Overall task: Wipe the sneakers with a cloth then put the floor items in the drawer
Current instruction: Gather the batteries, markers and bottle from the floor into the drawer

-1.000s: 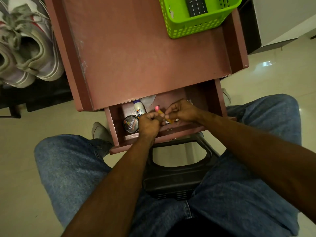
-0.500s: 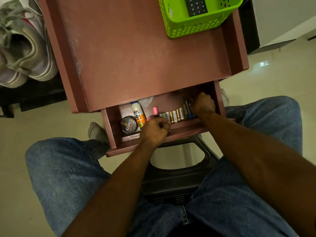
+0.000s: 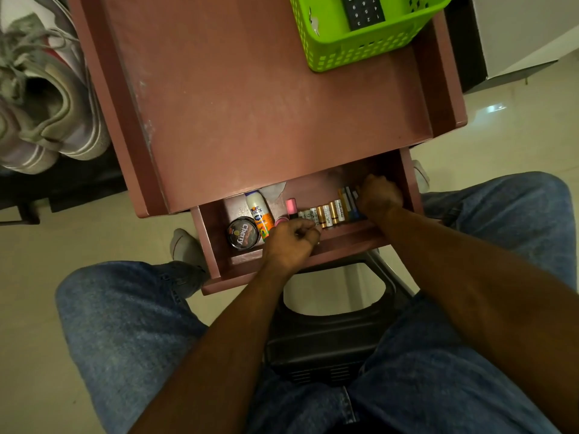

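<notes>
The reddish-brown drawer stands pulled out under the table top. In it lie a round Cherry polish tin, a Fevicol glue bottle, a pink-capped stick and a row of batteries, with blue pens at their right end. My left hand is a closed fist over the drawer's front edge, beside a small pink item. My right hand reaches into the drawer's right end, fingers curled down onto the pens; its grip is hidden. The grey-white sneakers sit at the far left.
A green plastic basket holding a black keypad device stands on the table top. I sit on a black stool with my jeans-clad knees either side of the drawer. Pale tiled floor surrounds everything.
A second ago both hands held a small pink-tipped item together over the drawer's middle. The right hand then went to the drawer's right end. Little has moved in the last half second.
</notes>
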